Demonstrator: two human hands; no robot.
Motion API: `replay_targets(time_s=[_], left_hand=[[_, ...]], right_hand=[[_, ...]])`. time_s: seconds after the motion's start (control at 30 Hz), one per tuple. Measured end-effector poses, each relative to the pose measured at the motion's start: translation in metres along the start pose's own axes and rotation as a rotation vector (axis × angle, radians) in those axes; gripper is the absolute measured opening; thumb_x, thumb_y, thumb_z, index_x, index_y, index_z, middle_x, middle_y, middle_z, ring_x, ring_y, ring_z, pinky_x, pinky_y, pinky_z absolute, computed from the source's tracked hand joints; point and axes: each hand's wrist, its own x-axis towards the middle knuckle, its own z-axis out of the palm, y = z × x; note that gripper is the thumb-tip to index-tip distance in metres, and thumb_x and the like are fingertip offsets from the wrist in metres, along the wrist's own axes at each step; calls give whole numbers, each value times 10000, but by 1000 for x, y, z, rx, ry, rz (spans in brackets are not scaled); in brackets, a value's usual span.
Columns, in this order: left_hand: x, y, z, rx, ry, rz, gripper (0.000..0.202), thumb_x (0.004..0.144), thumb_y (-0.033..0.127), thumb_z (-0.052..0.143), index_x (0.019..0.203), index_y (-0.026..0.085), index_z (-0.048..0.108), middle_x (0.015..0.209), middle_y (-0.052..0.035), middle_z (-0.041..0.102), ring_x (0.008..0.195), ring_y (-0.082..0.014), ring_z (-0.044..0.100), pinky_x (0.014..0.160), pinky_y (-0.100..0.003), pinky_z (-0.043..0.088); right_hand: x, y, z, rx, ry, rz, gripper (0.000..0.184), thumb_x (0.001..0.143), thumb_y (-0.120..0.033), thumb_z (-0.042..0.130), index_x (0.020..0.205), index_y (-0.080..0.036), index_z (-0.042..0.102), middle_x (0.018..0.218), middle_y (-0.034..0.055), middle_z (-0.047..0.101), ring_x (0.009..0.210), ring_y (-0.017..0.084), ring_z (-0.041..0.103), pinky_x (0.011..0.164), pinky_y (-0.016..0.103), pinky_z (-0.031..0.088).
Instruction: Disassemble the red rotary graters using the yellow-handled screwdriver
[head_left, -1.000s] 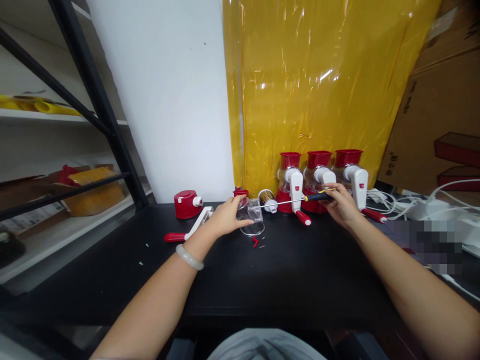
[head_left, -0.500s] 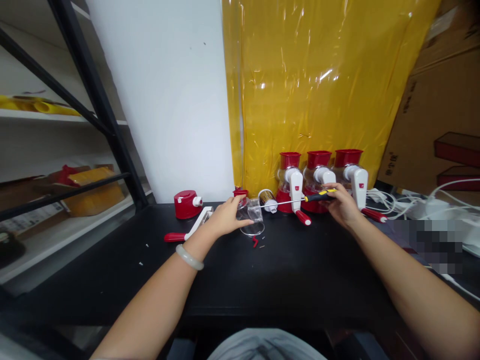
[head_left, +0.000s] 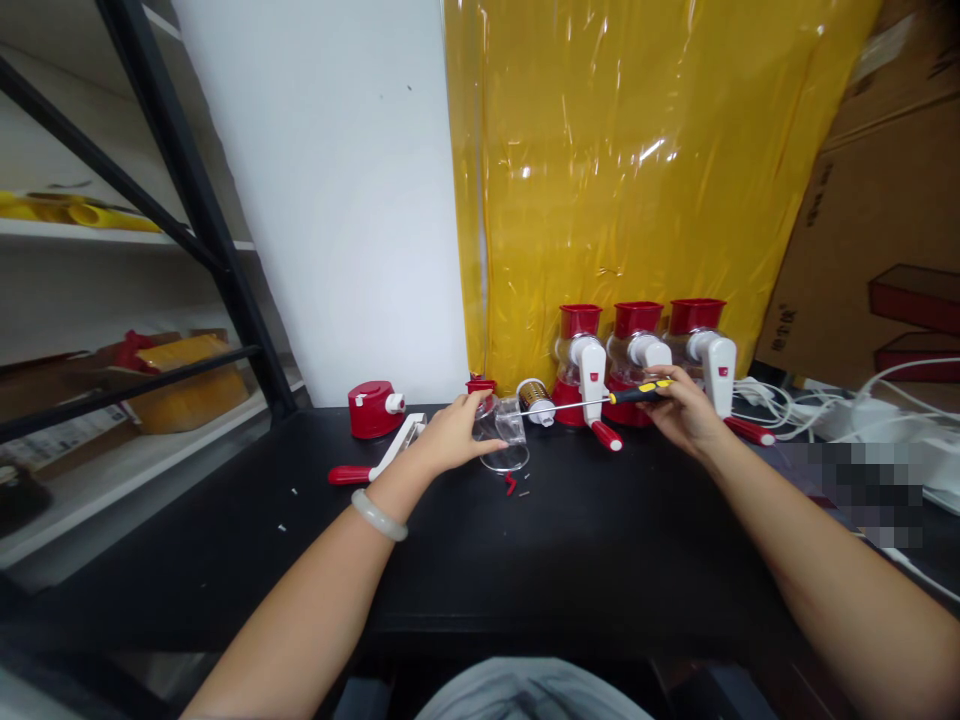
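My left hand [head_left: 459, 437] is wrapped round a clear plastic housing [head_left: 511, 425] that rests on the black table. In my right hand [head_left: 686, 410] is a screwdriver [head_left: 636, 394] with a black and yellow handle, gripped by the fingers. Its long shaft points left and its tip meets the right side of the clear housing; what the tip touches there is too small to make out. Just in front of the housing lie a small red plastic piece [head_left: 511, 484] and tiny screw-like bits [head_left: 524, 493]. A metal drum grater [head_left: 535, 400] lies behind the shaft.
Left of my hand stand a red base [head_left: 373, 410] and a white crank with a red handle [head_left: 350, 475]. Several assembled red-and-white rotary graters [head_left: 581, 350] line the back right. White cables [head_left: 795, 405] and a cardboard box [head_left: 862, 220] are at the right, shelving [head_left: 112, 235] at the left.
My right hand and the screwdriver handle have shifted or turned very slightly. The clear housing and my left hand stay where they were.
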Motion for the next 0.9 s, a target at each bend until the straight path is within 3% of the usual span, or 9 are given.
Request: replay_targets(time_s=[0.7,0.9], left_hand=[[0,1,0,10,-8,-10,851,762,596,705,1444,208,377,1391,-164,541,1220,-353,573,981,-467,477],[0,1,0,18,-11,-9,857,765,598,701,1451,203,370,1387,-162,543,1221,-348,573,989,-469,473]], right_hand=[[0,-1,3,9,8,17,287,523,-147,686,779,-275,674,722,-35,621,692,126,583,630,276,519],[1,1,1,-44,15,1,320,523,-145,678,811,-281,644,760,-21,687,734,161,649,641,299,526]])
